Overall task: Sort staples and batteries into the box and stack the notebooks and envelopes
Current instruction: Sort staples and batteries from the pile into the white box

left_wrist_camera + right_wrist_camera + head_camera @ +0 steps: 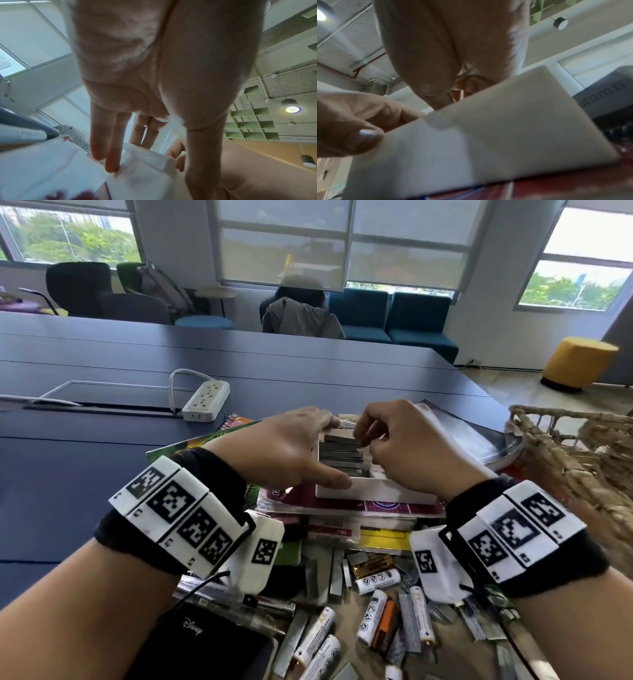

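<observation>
A small white box (363,491) (488,135) stands on a stack of notebooks (376,506). Several grey staple strips (342,457) lie side by side inside it. My left hand (322,451) steadies the box's left side, with its straight fingers (111,159) on the far corner and its thumb along the near wall. My right hand (364,440) hovers over the box's right half, fingers curled down and pinching a staple strip at the top of the row. Loose batteries (375,616) and more staple strips (334,577) lie on the table near me.
A wicker basket (582,460) stands close on the right. A black Disney notebook (205,642) lies front left, and a green-covered notebook (191,445) pokes out under my left wrist. A white power strip (205,400) sits behind. A grey glossy sheet (462,429) lies behind the box.
</observation>
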Tool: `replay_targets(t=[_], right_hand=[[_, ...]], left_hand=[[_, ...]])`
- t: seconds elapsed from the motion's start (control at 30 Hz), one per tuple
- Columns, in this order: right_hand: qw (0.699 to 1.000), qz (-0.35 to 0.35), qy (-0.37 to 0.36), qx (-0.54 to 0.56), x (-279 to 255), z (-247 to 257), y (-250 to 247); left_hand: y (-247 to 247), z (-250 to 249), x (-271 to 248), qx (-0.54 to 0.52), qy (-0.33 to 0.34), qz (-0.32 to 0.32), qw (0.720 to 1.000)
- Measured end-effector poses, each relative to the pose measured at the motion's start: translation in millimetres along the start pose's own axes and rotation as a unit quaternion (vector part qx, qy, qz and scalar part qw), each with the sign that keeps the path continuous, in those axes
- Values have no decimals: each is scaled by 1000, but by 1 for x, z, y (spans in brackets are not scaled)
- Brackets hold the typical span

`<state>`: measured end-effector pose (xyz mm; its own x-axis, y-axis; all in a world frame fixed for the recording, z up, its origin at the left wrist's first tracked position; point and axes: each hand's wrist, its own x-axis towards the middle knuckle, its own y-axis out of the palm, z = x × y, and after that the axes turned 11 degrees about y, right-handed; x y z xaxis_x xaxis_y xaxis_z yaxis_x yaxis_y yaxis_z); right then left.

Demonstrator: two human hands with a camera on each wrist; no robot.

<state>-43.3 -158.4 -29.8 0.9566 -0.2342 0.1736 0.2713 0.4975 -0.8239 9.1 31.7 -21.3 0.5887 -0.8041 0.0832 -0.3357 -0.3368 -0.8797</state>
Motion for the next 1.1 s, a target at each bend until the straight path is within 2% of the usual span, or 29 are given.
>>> replay_targets(t=[0.1,0.37,0.57,0.63,0.73,0.83,0.9,1.0,1.1], right_hand=[[1000,19,-5,14,-2,0,0],[999,-22,-4,35,-9,-5,-11],[998,-43,-8,50,-26,-18,-40],[1000,10,-12,20,-35,-21,-52],[991,132,-17,-31,-46,-23,-61],[978,198,-12,-61,-54,-24,-61],[968,242,1,-73,-60,-25,-55],[957,267,18,-116,-67,-28,-48],[955,255,36,-145,-65,-33,-48]], left_hand=[[0,1,-1,-6,-1,-1,1000],[-1,-2,-1,4,2,16,1000],[-1,-4,-1,16,7,17,1000],[-1,-3,-1,16,8,18,1000],[-1,-5,-1,28,6,28,999],[0,-10,-2,54,8,34,998],[4,-15,-2,65,14,9,998],[10,-30,-3,86,46,-59,993],[14,-46,-5,50,98,-83,991]])
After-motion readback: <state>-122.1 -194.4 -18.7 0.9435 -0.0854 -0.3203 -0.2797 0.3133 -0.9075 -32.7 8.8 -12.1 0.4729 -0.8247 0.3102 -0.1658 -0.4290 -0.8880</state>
